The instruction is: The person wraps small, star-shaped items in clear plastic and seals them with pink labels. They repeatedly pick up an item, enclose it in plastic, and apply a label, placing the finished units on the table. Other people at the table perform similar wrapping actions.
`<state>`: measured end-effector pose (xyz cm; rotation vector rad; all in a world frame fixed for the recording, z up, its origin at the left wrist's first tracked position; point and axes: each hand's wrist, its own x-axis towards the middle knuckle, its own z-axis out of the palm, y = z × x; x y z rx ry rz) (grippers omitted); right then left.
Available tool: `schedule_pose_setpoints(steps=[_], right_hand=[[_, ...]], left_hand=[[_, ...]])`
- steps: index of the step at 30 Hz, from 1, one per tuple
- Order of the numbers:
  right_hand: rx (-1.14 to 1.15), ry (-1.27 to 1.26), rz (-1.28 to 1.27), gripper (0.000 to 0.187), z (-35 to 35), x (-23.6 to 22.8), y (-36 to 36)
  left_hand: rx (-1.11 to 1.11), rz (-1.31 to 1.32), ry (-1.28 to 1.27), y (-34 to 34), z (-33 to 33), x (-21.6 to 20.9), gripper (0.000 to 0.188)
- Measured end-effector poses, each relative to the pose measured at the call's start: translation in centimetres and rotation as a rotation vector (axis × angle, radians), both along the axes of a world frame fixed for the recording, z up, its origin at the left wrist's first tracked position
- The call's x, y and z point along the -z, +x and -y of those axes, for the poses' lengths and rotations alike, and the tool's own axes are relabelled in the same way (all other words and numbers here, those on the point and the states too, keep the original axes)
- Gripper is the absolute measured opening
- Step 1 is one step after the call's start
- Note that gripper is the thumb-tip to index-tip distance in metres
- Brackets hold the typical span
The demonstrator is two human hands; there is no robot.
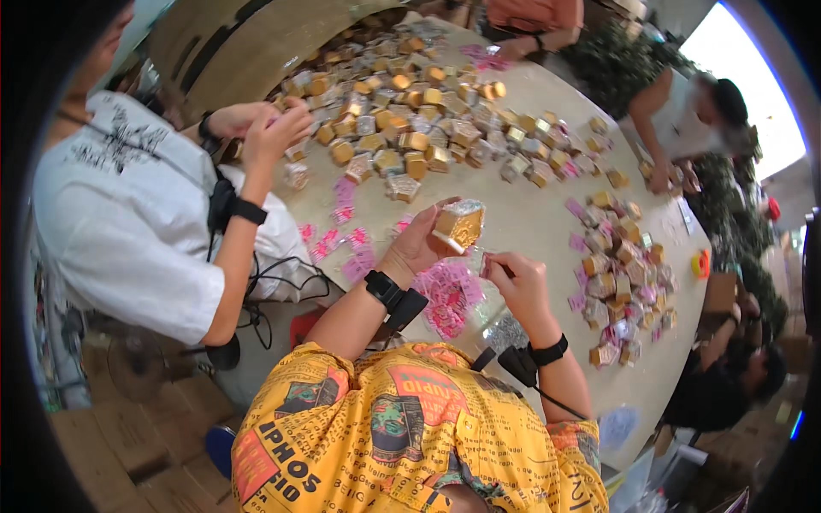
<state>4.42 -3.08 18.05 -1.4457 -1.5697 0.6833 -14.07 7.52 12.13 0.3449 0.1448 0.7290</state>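
My left hand (417,244) is closed round a small gold faceted box (460,227) with a silvery top, tilted above the table. To its right, my right hand (520,280) has thumb and fingers pinched together. A small, thin piece seems to show at those fingertips, but I cannot make out what it is. The two hands are apart. Just below them on the table lies a heap of pink printed tags (451,295). Beside the heap, near my right wrist, is a patch of small shiny clear pieces (506,332).
A big pile of gold boxes (402,128) covers the far table (522,218). Another cluster of boxes (620,274) with pink tags lies right, near a yellow-and-red tape roll (700,264). A co-worker in white (145,231) works close on my left; others sit around the table.
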Motion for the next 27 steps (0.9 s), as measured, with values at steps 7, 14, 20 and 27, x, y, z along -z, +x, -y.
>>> schedule_pose_setpoints(steps=[7,14,20,27], right_hand=[[0.149,0.131,0.108,0.009,1.9,-3.0,3.6],[0.179,0.159,0.117,0.008,3.1,-3.1,5.6],[0.138,0.211,0.201,0.008,3.2,-3.2,5.8],[0.07,0.251,0.29,0.006,2.4,-3.2,5.3]], left_hand=[[0.18,-0.095,0.183,4.9,1.7,-1.2,0.067],[0.251,-0.188,0.023,6.0,3.0,-2.7,0.054],[0.131,-0.29,-0.048,6.0,3.0,-1.1,0.04],[0.141,-0.331,-0.027,6.1,3.1,-1.1,0.039]])
